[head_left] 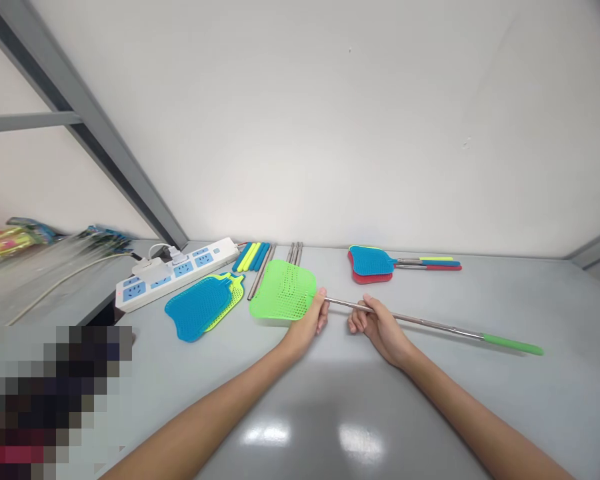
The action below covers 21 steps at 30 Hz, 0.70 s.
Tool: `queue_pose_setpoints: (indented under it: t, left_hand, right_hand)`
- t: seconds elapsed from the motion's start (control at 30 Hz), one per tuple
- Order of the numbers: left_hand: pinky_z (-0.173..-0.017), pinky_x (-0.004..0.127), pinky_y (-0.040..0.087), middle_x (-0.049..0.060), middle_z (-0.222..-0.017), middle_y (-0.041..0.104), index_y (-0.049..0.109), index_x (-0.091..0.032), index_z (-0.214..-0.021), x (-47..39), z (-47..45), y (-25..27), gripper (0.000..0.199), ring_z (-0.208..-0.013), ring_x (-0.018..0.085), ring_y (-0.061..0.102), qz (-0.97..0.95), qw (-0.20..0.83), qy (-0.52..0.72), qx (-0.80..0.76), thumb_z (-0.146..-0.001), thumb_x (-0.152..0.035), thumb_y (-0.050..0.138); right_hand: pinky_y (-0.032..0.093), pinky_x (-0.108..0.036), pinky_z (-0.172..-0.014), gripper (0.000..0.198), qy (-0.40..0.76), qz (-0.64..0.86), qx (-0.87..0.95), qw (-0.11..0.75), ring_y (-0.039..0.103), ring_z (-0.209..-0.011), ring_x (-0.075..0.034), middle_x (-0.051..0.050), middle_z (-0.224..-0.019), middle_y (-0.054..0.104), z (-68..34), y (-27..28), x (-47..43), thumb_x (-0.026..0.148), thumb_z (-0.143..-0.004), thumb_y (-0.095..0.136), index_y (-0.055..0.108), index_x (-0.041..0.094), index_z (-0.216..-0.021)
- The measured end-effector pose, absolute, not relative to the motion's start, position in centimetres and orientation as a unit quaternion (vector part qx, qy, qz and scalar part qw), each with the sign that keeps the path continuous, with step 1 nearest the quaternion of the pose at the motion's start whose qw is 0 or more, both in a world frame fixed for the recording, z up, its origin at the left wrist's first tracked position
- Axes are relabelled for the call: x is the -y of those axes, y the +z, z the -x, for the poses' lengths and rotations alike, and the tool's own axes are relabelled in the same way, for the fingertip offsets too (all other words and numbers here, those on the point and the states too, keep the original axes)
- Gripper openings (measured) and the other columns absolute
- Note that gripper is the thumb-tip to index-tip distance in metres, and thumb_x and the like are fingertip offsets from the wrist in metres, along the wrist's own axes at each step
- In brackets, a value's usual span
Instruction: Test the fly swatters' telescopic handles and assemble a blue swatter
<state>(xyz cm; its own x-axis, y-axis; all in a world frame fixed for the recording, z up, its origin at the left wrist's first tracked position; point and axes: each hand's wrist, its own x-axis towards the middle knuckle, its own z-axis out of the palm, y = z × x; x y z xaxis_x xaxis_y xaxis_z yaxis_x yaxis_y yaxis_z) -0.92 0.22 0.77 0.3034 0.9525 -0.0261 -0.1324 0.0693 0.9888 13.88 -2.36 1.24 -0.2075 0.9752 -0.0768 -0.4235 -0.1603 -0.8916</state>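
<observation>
A fly swatter with a light green mesh head (pixel 283 291), a long extended metal rod (pixel 425 322) and a green grip (pixel 513 344) stretches across the front of me. My left hand (pixel 313 317) is closed on the neck where head meets rod. Farther along, my right hand (pixel 377 323) pinches the rod between thumb and curled fingers. Loose blue and yellow swatter heads (pixel 200 307) lie overlapped left of the green head. Behind it are metal rods (pixel 260 275) and several blue and yellow grips (pixel 251 256). Swatters with blue and red heads (pixel 373 261) lie stacked behind my right hand.
A white power strip (pixel 180 272) with plugs and cords lies at the left by the wall. Plastic-wrapped items (pixel 17 243) rest beyond a grey metal frame post (pixel 105 140). The grey table (pixel 310 420) meets a white wall. The lower left corner is pixelated.
</observation>
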Motion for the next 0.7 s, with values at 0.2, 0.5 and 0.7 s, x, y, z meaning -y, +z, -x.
queue_pose_setpoints:
  t: [0.2, 0.5, 0.7]
  left_hand:
    - [-0.038, 0.021, 0.020, -0.007, -0.038, 0.024, 0.033, -0.018, -0.050, -0.11, 1.03, 0.54, 0.042, -0.034, 0.006, 0.023, -0.423, 0.578, 0.582, -0.386, -0.080, -0.048, 0.032]
    - [-0.036, 0.021, 0.018, -0.008, -0.040, 0.021, 0.028, -0.018, -0.051, -0.58, 0.94, 1.12, 0.042, -0.034, 0.005, 0.019, -0.412, 0.565, 0.580, -0.417, -0.076, -0.049, 0.041]
    - [-0.036, 0.021, 0.019, -0.009, -0.039, 0.020, 0.028, -0.019, -0.050, -0.58, 0.86, 1.13, 0.043, -0.033, 0.005, 0.020, -0.510, 0.609, 0.472, -0.382, -0.077, -0.052, 0.037]
  right_hand:
    - [0.028, -0.027, -0.052, 0.040, 0.644, 0.385, 0.344, 0.565, 0.039, -0.045, -0.011, 0.006, -0.042, 0.027, -13.80, 1.21, 2.42, 0.033, -0.072, 0.056, 0.034, 0.019, -0.042]
    - [0.029, -0.028, -0.050, 0.046, 0.668, 0.338, 0.271, 0.605, 0.039, -0.042, -0.012, 0.005, -0.036, 0.026, -14.48, 0.86, 2.17, 0.034, -0.075, 0.050, 0.029, 0.019, -0.037]
    - [0.028, -0.028, -0.047, 0.047, 0.640, 0.355, 0.356, 0.581, 0.042, -0.041, -0.012, 0.004, -0.035, 0.031, -14.33, 0.36, 2.58, 0.037, -0.078, 0.045, 0.029, 0.019, -0.037]
